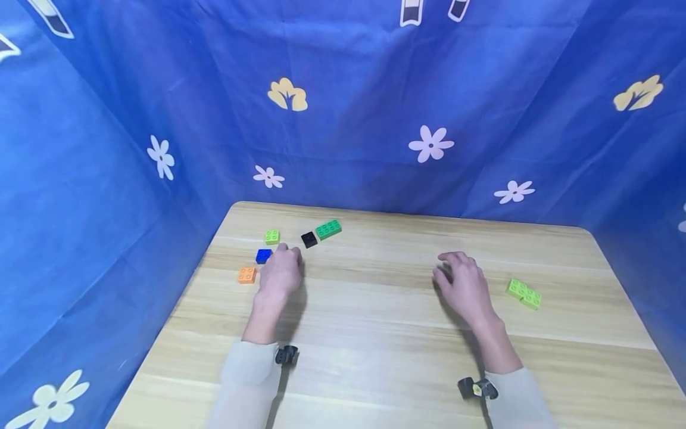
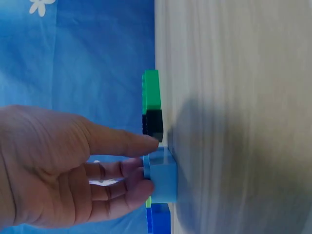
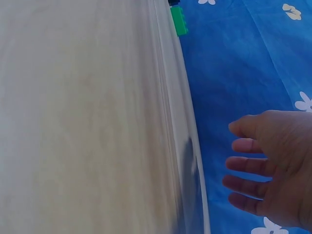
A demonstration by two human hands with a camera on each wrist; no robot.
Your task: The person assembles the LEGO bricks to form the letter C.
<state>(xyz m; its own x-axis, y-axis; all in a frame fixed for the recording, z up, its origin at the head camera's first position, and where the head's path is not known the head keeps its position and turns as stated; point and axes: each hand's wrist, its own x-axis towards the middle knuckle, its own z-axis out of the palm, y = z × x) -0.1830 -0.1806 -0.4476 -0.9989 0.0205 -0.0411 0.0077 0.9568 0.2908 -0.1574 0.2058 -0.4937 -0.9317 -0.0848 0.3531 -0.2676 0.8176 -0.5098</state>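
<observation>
1. Plainly, our left hand [image 1: 281, 273] rested at the left part of the wooden table [image 1: 375, 333], and the left wrist view showed its thumb and fingers [image 2: 124, 168] pinching a light blue brick [image 2: 163, 178] that sat on the tabletop.
2. From the head view that brick was hidden under the hand, so we could place it only by the hand's spot, just right of the dark blue brick [image 1: 263, 255].
3. Just beyond the held brick stood a black brick [image 1: 308, 239] and, past it, a dark green brick [image 1: 329, 229]; both also showed in the left wrist view, lined up above the thumb.
4. A small lime brick [image 1: 272, 237] lay behind the dark blue one, and an orange brick [image 1: 247, 274] lay just left of our left hand.
5. Our right hand [image 1: 465, 286] lay well apart from the left, palm down over the table, its fingers loose and slightly bent, grasping nothing; the right wrist view showed the palm bare.
6. A long lime brick [image 1: 523, 294] lay near the right hand, on its outer side, untouched.
7. Blue cloth with flowers [image 1: 431, 143] hung behind and round the table.
</observation>
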